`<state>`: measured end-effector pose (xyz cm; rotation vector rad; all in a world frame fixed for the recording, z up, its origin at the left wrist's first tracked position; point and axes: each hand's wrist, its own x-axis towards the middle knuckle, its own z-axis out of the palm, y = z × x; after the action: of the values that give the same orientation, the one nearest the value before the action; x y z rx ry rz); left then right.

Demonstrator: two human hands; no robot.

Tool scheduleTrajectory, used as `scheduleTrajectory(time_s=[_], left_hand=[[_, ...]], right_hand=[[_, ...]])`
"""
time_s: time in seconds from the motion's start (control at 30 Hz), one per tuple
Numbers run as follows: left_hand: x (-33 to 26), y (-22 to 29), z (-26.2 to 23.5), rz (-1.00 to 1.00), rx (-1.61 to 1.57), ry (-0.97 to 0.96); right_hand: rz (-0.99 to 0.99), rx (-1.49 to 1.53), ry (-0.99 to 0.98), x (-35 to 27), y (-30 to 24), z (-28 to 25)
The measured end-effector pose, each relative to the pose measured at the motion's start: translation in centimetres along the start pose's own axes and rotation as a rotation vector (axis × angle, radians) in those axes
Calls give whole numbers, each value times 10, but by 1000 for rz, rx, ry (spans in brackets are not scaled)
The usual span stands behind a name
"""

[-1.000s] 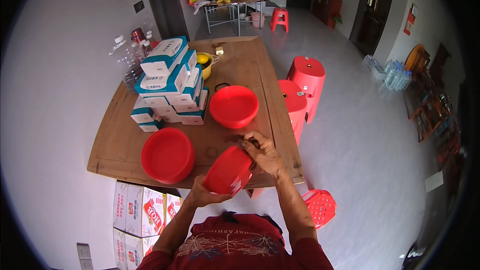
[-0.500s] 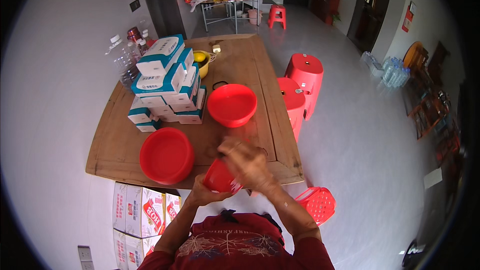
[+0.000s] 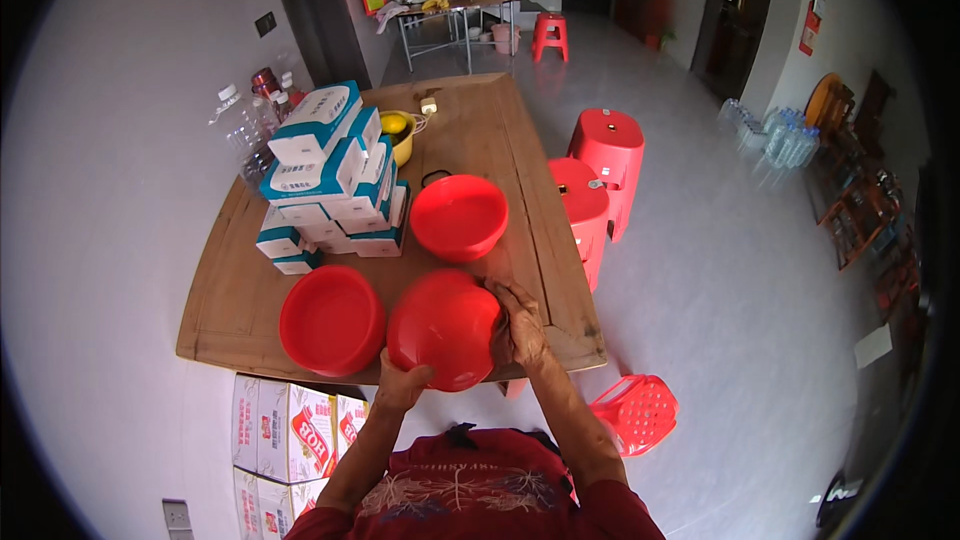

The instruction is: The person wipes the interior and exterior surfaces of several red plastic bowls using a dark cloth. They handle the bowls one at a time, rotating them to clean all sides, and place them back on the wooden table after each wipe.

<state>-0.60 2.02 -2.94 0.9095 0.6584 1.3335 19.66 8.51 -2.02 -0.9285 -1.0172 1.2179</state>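
Stacked blue-and-white boxes [image 3: 310, 180] take up the left of my wooden table [image 3: 225, 310], with a yellow bowl [image 3: 403, 152] behind them and 2 red stools [image 3: 608, 145] along the right edge. A red bowl on the left [image 3: 332, 320] and a red bowl farther off [image 3: 460, 217] crowd my working space. The glossy red bowl [image 3: 438, 325] is between my hands at the table's near edge, rounded outside facing up; my left hand [image 3: 400, 385] clasps its near side, thumb over it. My right hand [image 3: 525, 325], fingers bent, lies along its right side with something dark under the palm; I can't tell how tightly it closes. 0.5 s ago that hand was blurred across the bowl's front, and the bowl was tilted differently.
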Motion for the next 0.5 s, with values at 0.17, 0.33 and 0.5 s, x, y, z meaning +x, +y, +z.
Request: scheduleTrajectory(time_s=[0.17,0.33,0.5], left_hand=[[4,-6,16,-45,-348,177],[12,-12,21,-92,-506,209],[9,1,32,-129,-503,106]], right_hand=[[-80,-73,227,-37,5,14],[-727,-855,177,-58,-17,30],[-727,-971,-64,-51,-50,31]])
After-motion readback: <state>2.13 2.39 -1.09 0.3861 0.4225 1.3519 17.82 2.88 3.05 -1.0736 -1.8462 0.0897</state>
